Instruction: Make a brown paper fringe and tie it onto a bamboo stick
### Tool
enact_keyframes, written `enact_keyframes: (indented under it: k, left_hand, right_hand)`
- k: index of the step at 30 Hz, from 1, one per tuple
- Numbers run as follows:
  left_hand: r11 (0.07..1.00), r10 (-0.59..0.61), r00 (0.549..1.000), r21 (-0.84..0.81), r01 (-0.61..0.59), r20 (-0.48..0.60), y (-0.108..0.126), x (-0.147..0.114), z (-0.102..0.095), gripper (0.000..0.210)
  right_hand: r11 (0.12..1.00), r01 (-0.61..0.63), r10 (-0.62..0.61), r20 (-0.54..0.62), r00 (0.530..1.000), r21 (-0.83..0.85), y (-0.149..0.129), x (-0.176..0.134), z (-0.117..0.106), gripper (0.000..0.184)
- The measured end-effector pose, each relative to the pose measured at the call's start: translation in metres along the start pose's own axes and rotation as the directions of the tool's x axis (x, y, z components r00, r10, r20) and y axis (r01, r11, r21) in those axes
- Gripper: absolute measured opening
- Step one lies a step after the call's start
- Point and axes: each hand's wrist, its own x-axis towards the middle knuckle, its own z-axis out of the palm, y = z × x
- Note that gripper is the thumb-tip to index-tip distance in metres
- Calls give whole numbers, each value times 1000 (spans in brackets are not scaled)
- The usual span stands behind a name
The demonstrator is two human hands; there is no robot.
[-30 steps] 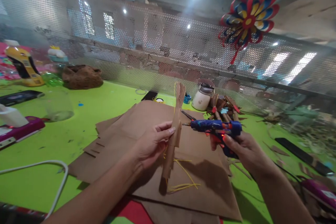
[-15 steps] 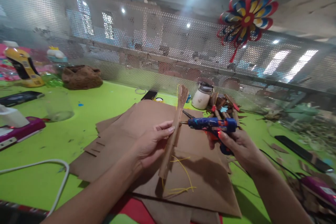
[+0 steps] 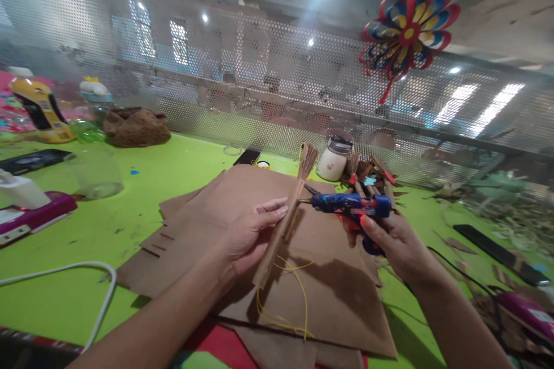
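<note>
**Glue gun [image 3: 346, 203] being held at right edge of brown paper bundle [image 3: 283, 216]**

The left hand [image 3: 253, 236] is pinching the paper bundle at its left edge, near mid-length, with thumb and fingers nearly closed on it; the lower fingers are partly hidden. The bundle is leaning with its frayed upper end to the right, and is being held above a stack of brown sheets [image 3: 225, 202]. The right hand [image 3: 396, 239] is gripping the glue gun by its handle, fingers curled closed around it and thumb lying along the near side, beside a red glow. The gun is pointing left, its nozzle sitting at the bundle's right edge; whether it is touching cannot be told.

Yellow string [image 3: 306, 305] is trailing over the sheets below the bundle's lower end. A dark pointed item is showing just behind the nozzle; its kind cannot be told. The sheets are lying on a green tabletop [image 3: 194, 153].

Beyond the gun, a white jar [image 3: 332, 164] is standing beside a heap of brown pieces [image 3: 376, 176]. At left, a clear cup [image 3: 99, 176] is standing near a purple power strip [image 3: 60, 207]; a yellow-and-black bottle [image 3: 43, 112] is standing farther back. A petalled ornament [image 3: 409, 34] is hanging at upper right, in front of a perforated panel [image 3: 186, 81].
</note>
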Motion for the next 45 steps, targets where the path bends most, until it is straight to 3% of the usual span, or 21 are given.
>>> enact_keyframes:
  k: [8, 18, 26, 45]
  left_hand:
    - [1000, 6, 1000, -6, -6, 25, -1, 0, 0, 26]
    - [1000, 0, 1000, 5, 0, -29, 1, 1, 1, 24]
    - [1000, -6, 1000, -27, 6, 1, 2, -4, 9, 23]
    - [1000, 11, 1000, -17, -11, -17, 1, -2, 3, 24]
  right_hand:
    - [997, 43, -41, 31, 999, -62, -9, 0, 2, 37]
    - [997, 55, -50, 85, 995, -61, -11, -1, 2, 38]
    - [999, 53, -53, -18, 998, -3, -12, 0, 5, 35]
    - [999, 42, -43, 62, 997, 6, -9, -4, 5, 33]
